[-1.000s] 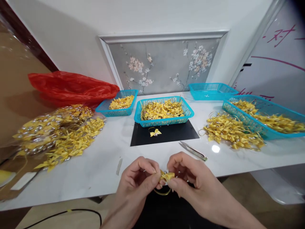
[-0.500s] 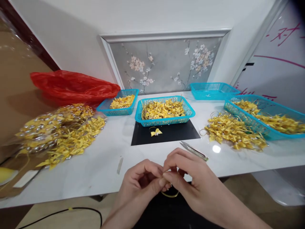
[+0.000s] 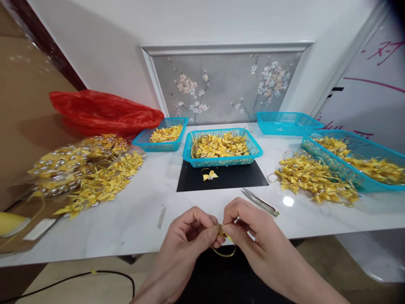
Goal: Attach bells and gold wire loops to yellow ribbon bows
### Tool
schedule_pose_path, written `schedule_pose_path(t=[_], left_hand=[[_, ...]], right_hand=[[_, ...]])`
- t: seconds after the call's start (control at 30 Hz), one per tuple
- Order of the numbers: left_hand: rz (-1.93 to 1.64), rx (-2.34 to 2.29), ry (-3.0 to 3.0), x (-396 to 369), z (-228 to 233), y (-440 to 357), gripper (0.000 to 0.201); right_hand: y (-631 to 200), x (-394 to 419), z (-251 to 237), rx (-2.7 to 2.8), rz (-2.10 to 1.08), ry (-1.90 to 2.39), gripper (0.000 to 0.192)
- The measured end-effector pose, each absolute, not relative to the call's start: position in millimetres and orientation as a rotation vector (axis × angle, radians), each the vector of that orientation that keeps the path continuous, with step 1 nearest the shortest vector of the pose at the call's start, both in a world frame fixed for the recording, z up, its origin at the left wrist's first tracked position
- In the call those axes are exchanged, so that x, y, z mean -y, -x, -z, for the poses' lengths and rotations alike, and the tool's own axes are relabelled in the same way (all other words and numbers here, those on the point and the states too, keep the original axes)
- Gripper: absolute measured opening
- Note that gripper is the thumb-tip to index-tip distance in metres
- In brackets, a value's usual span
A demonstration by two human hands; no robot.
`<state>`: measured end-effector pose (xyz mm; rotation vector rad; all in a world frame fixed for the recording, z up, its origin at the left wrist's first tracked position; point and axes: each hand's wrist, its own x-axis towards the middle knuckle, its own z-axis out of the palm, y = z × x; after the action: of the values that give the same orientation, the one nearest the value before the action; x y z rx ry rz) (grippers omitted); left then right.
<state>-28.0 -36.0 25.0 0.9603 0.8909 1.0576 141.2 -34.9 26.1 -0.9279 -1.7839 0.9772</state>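
At the table's front edge my left hand [image 3: 193, 236] and my right hand [image 3: 249, 228] meet fingertip to fingertip. Both are closed in a pinch on a small yellow ribbon bow, mostly hidden by the fingers. Its thin gold cord [image 3: 225, 255] hangs below them in a loop. Beyond the hands, one finished-looking bow with a pearl bead [image 3: 210, 176] lies on a black mat [image 3: 193, 179]. Thread snips [image 3: 261, 203] rest on the table just past my right hand.
A blue basket [image 3: 221, 161] of yellow bows stands on the mat's far part. More blue baskets [image 3: 158, 147] [image 3: 286, 126] [image 3: 344, 171] line the back and right. Loose bows [image 3: 313, 179] are heaped at right, beaded bow strips [image 3: 104, 181] at left, near a red plastic bag [image 3: 104, 112].
My fingertips have parted slightly, and a bit of yellow ribbon now shows between them. The cord loop hangs more in view. The whole view has shifted a little.
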Motion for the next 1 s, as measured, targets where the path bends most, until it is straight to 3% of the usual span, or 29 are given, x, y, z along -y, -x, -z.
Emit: schedule_pose_path(t=[0.1,0.27,1.0], left_hand=[[-1.022,-0.888,-0.992,36.5,-24.2,30.1,0.018],[-0.991,-0.911,-1.019,36.7,-23.8,32.4,0.017],[-0.969,-0.901,-1.07,36.0,-21.9,35.0,0.018]], right_hand=[[-141.2,35.1,-27.7,1.774,-1.032,0.947,0.007],[-140.4,32.3,-28.1,1.861,-1.0,0.986,0.017],[-137.6,32.1,-23.1,1.865,-1.001,0.988,0.021]])
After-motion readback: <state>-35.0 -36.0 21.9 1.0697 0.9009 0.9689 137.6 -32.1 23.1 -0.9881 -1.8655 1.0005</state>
